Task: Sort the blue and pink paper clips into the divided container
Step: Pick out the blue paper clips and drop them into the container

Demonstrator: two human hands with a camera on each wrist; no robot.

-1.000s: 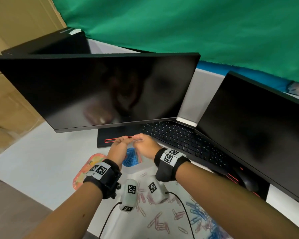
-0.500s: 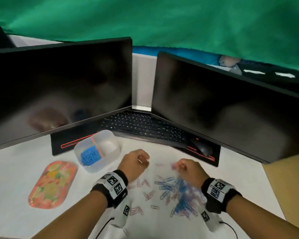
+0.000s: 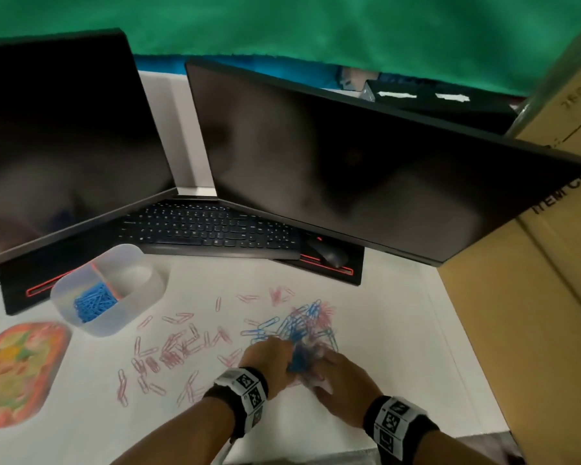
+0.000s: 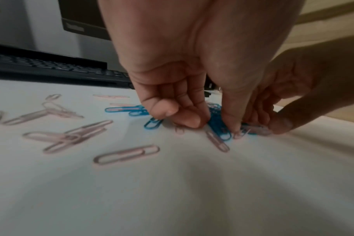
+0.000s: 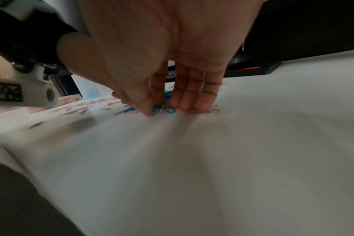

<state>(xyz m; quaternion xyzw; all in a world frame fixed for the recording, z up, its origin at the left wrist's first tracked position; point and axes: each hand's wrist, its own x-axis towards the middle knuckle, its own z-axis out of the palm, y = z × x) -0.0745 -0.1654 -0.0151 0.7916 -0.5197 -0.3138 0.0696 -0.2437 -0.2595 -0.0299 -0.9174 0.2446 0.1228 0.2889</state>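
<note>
A translucent divided container (image 3: 138,297) stands at the left of the white table; its left compartment holds blue paper clips (image 3: 94,302), and its right one looks bare. Pink paper clips (image 3: 178,347) lie scattered in the middle. A mixed blue and pink pile (image 3: 302,322) lies to the right. Both hands meet at the pile's near edge. My left hand (image 4: 212,124) has curled fingers and pinches blue clips (image 4: 220,127) against the table. My right hand (image 5: 162,110) pinches blue clips (image 5: 168,109) between thumb and fingertips, with its other fingers touching down on pink ones.
Two dark monitors (image 3: 349,169) stand behind, with a black keyboard (image 3: 208,229) and mouse (image 3: 329,255) under them. A colourful tray (image 3: 17,370) lies at the far left. A cardboard box (image 3: 534,297) walls off the right side.
A second ago both hands were together over the container. Half a second ago they hung apart above the table. Now they have come together at the pile and pinch blue clips.
</note>
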